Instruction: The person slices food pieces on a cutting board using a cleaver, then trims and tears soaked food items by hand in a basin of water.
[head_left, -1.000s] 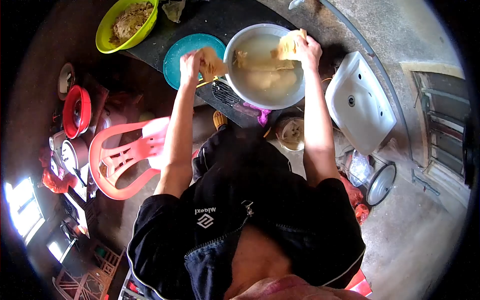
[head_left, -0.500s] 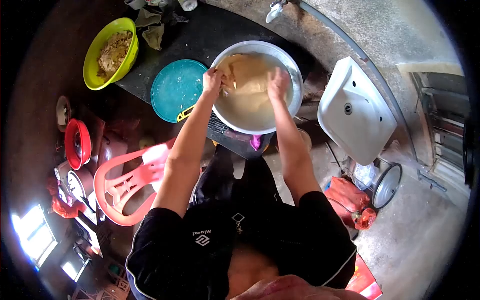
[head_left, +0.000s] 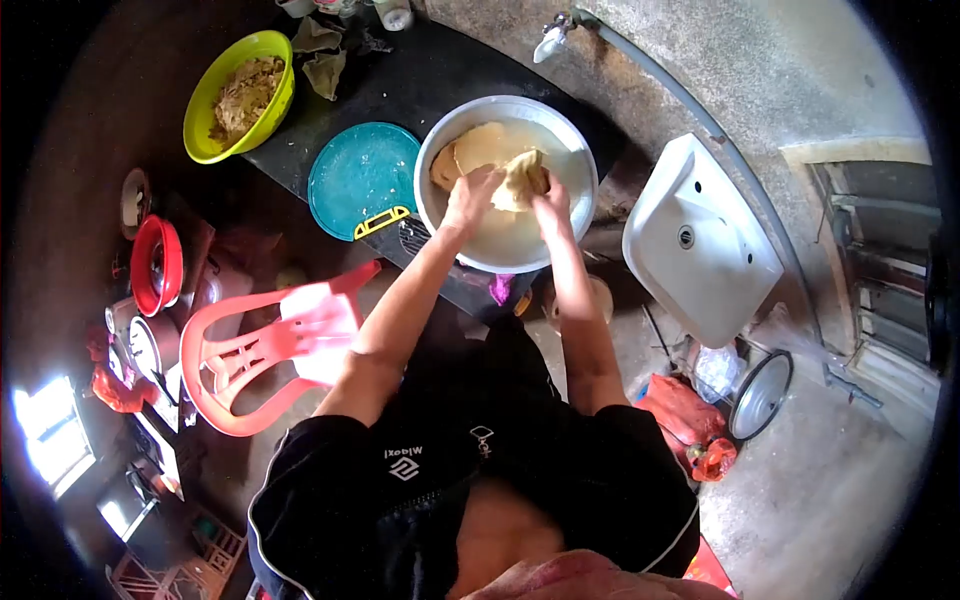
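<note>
A large metal basin (head_left: 582, 215) of cloudy water stands on the black table. Pale tan sheets (head_left: 482, 146) lie in its water toward the far left. Over the basin's middle, my right hand (head_left: 553, 203) grips a crumpled yellowish piece (head_left: 521, 180). My left hand (head_left: 472, 196) is at that piece's left side, its fingers blurred, so its hold is unclear. Left of the basin sits a round teal board (head_left: 362, 178), with a yellow-handled tool (head_left: 382, 222) at its near edge. Farther left is a lime-green bowl (head_left: 283, 98) holding shredded tan food (head_left: 245, 100).
The black table (head_left: 440, 70) carries cloth scraps (head_left: 324, 72) at the back. To the right are a white sink (head_left: 690, 270), a tap (head_left: 552, 38) and a round lid (head_left: 761, 396). A red plastic chair (head_left: 270, 340) stands at the left, with a red basin (head_left: 155, 265) beyond it.
Both hands were raised apart with tan pieces, then went down into the basin. Now they are close together above the water, with the crumpled piece lifted between them.
</note>
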